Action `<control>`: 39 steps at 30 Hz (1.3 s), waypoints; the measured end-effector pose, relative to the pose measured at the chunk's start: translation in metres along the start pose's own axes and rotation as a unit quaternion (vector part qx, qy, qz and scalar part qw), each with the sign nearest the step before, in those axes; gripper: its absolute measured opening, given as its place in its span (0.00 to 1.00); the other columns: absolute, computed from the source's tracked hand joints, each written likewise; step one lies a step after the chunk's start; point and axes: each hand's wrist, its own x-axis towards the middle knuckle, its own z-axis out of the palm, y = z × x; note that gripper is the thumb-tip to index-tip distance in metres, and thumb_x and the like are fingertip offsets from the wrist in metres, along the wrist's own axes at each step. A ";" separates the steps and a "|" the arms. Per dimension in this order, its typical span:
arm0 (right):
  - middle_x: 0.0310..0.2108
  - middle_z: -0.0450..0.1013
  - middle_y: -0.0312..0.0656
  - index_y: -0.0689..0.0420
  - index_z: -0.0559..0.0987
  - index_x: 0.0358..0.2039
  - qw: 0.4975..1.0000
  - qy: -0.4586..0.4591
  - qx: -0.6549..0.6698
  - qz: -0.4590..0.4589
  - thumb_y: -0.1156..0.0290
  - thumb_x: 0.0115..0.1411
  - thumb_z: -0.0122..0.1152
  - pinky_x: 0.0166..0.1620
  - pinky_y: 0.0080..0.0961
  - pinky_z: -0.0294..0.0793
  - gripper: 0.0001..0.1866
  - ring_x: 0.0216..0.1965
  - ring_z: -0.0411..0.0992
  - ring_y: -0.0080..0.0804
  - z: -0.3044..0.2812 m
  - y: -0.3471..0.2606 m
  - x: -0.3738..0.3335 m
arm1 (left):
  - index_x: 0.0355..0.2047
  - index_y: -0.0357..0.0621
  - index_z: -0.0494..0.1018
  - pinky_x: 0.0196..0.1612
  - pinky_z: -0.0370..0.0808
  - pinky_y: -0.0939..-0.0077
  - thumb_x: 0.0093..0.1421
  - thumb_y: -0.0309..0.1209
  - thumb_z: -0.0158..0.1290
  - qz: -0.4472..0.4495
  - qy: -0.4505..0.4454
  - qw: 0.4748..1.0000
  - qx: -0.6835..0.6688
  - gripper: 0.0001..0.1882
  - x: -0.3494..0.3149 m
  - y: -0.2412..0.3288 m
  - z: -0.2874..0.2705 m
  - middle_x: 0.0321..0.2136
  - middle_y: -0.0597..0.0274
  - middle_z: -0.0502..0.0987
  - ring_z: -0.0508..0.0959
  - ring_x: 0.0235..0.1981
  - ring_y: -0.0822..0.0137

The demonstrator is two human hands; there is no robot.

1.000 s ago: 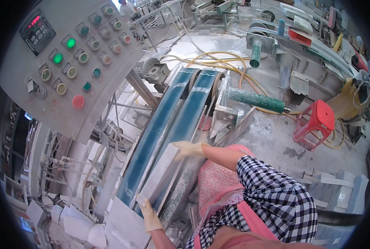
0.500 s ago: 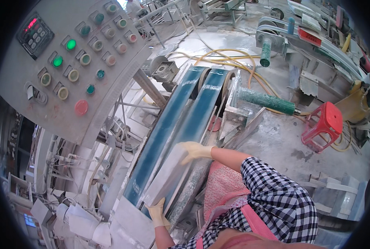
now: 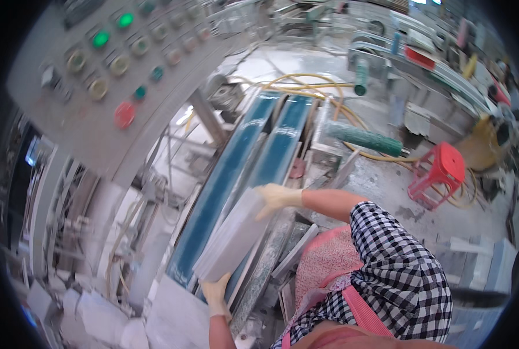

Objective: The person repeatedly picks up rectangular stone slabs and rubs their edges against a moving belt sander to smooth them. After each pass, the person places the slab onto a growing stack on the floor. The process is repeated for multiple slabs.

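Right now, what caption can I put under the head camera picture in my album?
Gloved hands hold a pale slab over blue belts, with a red stool to the right.

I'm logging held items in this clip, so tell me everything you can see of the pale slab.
The slab is long, straight-edged and pale grey-white, and looks like stone. Faint lines run along its length; blur hides whether it is one piece or layered. It lies over the two blue belts, its far end toward the picture's upper right. The gloved right hand grips the far end, and the gloved left hand holds the near end. Whether its underside touches the belts cannot be told.
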 end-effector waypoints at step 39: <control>0.40 0.79 0.41 0.65 0.80 0.47 0.011 0.873 0.325 0.365 0.57 0.57 0.69 0.44 0.23 0.75 0.25 0.40 0.77 0.26 0.197 0.081 -0.662 | 0.57 0.33 0.68 0.53 0.71 0.67 0.49 0.40 0.66 0.291 -0.908 0.190 0.233 0.39 -0.449 0.262 0.667 0.48 0.55 0.78 0.77 0.48 0.61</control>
